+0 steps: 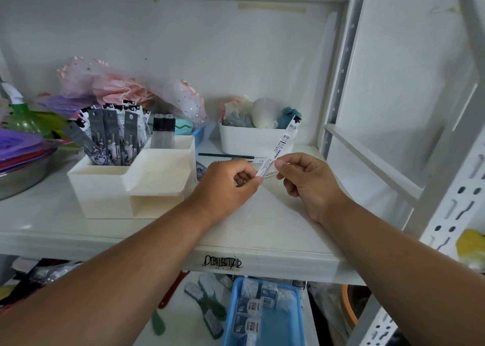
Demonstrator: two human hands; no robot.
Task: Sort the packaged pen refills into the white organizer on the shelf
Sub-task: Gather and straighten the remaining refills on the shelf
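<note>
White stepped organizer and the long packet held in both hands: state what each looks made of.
White stepped organizer: likely moulded plastic, matte, with thin even walls and rounded edges. Long narrow refill packet, pinched by the left hand and right hand: probably thin printed plastic film or card; its slim, flat, printed face suggests that, but the material is uncertain.

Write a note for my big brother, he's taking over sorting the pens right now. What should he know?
Left hand: pinches the low end of one refill pack.
Right hand: pinches the same pack a little higher up; the pack tilts up to the right, held above the shelf.
White organizer: sits on the shelf left of the hands. Its back left bin already has many refill packs standing up in it. The wide front bin looks bare.
Done: a bunch of packs are sorted.
Left: put the held pack in the organizer. A few thin pen-like things lie on the shelf behind the hands; I cannot tell whether they need sorting.
</note>
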